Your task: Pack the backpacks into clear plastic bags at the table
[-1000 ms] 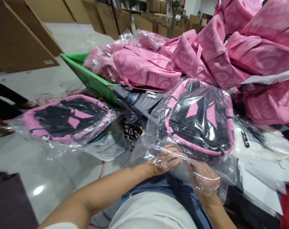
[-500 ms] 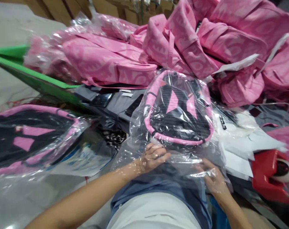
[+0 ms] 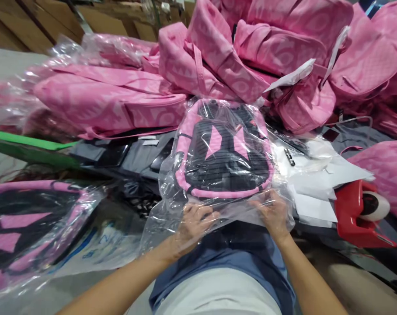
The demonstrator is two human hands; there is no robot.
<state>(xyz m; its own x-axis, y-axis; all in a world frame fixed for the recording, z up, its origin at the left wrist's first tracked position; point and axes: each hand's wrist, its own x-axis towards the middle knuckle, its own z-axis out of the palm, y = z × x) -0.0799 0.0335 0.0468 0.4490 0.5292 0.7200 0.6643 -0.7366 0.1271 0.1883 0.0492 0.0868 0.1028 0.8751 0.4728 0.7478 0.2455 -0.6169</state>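
In front of me lies a black and pink backpack (image 3: 226, 168) inside a clear plastic bag (image 3: 155, 221), its bottom edge toward me. My left hand (image 3: 196, 221) is at the near edge of the bag, fingers curled closed on the plastic. On the other side, my right hand (image 3: 273, 210) pinches the same loose plastic just below the backpack's right corner. Clear film lies over parts of both hands.
Pink patterned backpacks (image 3: 113, 98) are heaped along the back. Another bagged backpack (image 3: 31, 218) lies at the left, near a green board edge (image 3: 31, 139). White papers (image 3: 313, 192) and a red tape dispenser (image 3: 351, 214) are to the right.
My right hand has moved up toward the backpack's lower edge and closed on the plastic. My left hand stays on the bag's near edge. The camera view has shifted to the right.
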